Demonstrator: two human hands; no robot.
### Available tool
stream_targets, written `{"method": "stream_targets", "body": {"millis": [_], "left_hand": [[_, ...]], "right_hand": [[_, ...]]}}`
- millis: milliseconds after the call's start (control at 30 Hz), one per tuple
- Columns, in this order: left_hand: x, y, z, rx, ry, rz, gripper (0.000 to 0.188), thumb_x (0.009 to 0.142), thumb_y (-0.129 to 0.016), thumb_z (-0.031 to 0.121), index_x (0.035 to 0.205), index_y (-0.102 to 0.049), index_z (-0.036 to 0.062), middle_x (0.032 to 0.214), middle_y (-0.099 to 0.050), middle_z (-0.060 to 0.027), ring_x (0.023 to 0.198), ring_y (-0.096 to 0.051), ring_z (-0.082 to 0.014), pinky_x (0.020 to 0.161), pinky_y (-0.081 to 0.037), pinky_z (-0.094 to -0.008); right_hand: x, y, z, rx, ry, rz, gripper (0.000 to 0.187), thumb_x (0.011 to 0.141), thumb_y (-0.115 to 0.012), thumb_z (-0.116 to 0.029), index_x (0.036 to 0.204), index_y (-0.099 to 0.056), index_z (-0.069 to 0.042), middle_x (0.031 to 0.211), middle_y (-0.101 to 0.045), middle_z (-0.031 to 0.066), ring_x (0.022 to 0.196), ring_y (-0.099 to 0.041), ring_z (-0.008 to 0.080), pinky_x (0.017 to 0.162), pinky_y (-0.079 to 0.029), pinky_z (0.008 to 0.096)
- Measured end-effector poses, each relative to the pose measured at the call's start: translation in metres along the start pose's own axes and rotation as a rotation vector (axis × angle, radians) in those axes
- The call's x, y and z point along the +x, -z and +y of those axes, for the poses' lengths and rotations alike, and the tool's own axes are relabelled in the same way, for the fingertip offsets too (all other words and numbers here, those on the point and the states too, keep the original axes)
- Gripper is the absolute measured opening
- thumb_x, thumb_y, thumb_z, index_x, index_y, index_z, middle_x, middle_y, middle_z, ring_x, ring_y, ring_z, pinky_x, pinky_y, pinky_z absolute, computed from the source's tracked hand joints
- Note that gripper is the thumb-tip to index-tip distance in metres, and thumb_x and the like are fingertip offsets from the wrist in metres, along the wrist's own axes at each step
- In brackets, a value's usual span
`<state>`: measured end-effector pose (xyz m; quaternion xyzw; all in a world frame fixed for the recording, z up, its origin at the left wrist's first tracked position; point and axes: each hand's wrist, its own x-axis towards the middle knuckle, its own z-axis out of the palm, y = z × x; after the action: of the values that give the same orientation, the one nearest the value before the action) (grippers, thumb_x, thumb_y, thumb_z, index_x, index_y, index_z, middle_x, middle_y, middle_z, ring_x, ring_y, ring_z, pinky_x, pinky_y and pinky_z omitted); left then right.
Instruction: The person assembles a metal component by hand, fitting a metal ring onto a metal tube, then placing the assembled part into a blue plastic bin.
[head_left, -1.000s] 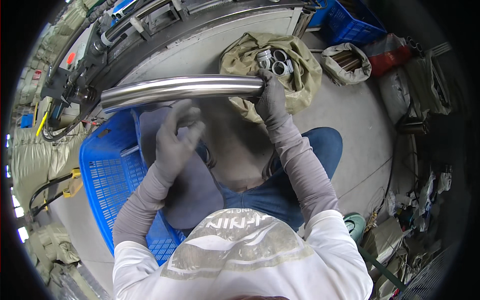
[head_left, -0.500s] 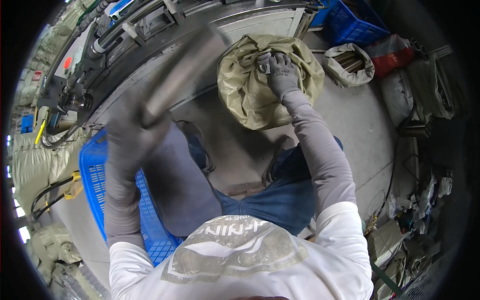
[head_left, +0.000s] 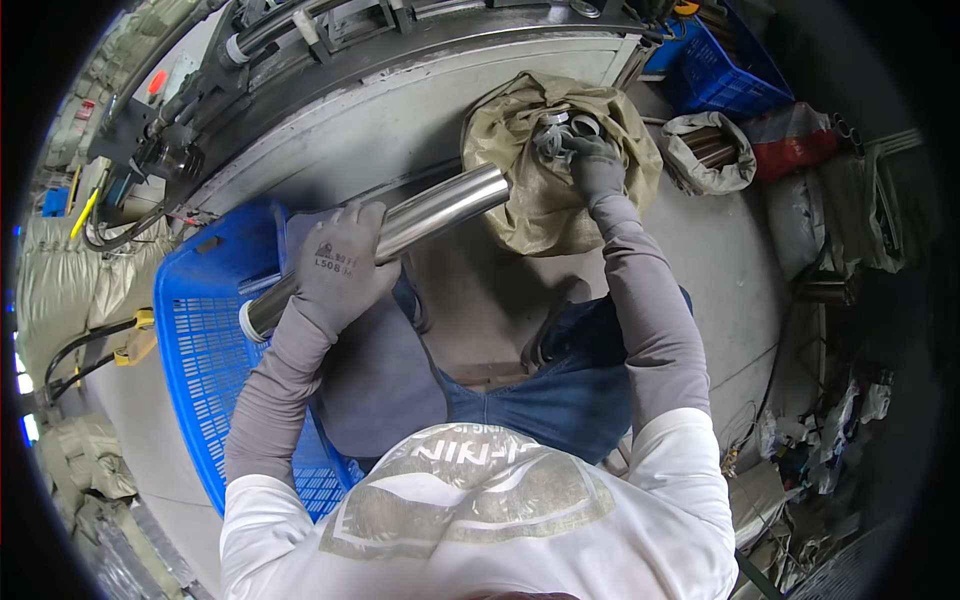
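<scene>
Head view, left of centre: left hand (head_left: 338,272) in a grey glove, closed around a polished steel tube (head_left: 385,248) near its lower end, tube slanting from the blue plastic crate (head_left: 205,370) at lower left up toward the olive sack (head_left: 545,190) at upper centre. Right hand (head_left: 592,165), also gloved, down in the sack's mouth among more tube ends (head_left: 565,128), fingers curled, probably closed on one, though folds of cloth hide the grip. Best done with the left grip kept firm and near the tube's balance point so the free end stays off the sack. Worth drawing the next tube straight along its axis, clear of the cloth, to avoid snagging or scratching the finish.
</scene>
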<state>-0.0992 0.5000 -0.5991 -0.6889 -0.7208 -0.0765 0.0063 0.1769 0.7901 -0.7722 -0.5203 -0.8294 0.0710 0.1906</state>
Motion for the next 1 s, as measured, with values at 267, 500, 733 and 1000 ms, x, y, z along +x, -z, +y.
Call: {"method": "stream_targets", "body": {"millis": [267, 500, 733, 1000], "left_hand": [[-0.008, -0.004, 0.0, 0.049, -0.024, 0.038, 0.044, 0.075, -0.076, 0.027, 0.11, -0.057, 0.0088, 0.103, -0.066, -0.0125, 0.1, -0.068, -0.0289, 0.084, -0.054, -0.0429], [-0.003, 0.001, 0.004, -0.034, -0.032, 0.001, 0.051, 0.075, -0.077, 0.026, 0.12, -0.061, 0.0068, 0.108, -0.067, -0.0155, 0.104, -0.067, -0.0338, 0.089, -0.053, -0.0451], [-0.003, 0.001, 0.004, -0.032, -0.028, 0.016, 0.05, 0.076, -0.077, 0.025, 0.119, -0.061, 0.0076, 0.105, -0.068, -0.0152, 0.102, -0.067, -0.0337, 0.087, -0.053, -0.0455], [-0.001, 0.003, 0.01, 0.005, -0.049, -0.069, 0.049, 0.076, -0.077, 0.026, 0.119, -0.059, 0.008, 0.108, -0.067, -0.0148, 0.105, -0.066, -0.0319, 0.089, -0.052, -0.0443]], "right_hand": [[-0.046, 0.061, -0.072, 1.611, -0.437, -0.22, 0.024, 0.09, -0.074, -0.002, 0.114, -0.074, 0.002, 0.111, -0.073, 0.0086, 0.095, -0.071, 0.0149, 0.085, -0.059, 0.0267], [-0.091, 0.085, -0.125, 1.577, -0.143, -0.257, 0.038, 0.098, -0.067, -0.023, 0.129, -0.069, -0.001, 0.126, -0.071, 0.0095, 0.113, -0.069, 0.0205, 0.099, -0.054, 0.0316], [-0.09, 0.114, -0.129, 0.653, 0.358, 0.066, 0.046, 0.086, -0.074, -0.008, 0.132, -0.067, -0.004, 0.117, -0.072, 0.0162, 0.104, -0.07, 0.0347, 0.093, -0.056, 0.0375], [-0.085, 0.095, -0.133, 0.8, 0.366, 0.072, 0.049, 0.082, -0.07, 0.007, 0.129, -0.064, -0.004, 0.103, -0.072, 0.0143, 0.097, -0.072, 0.0312, 0.084, -0.055, 0.0356]]}}
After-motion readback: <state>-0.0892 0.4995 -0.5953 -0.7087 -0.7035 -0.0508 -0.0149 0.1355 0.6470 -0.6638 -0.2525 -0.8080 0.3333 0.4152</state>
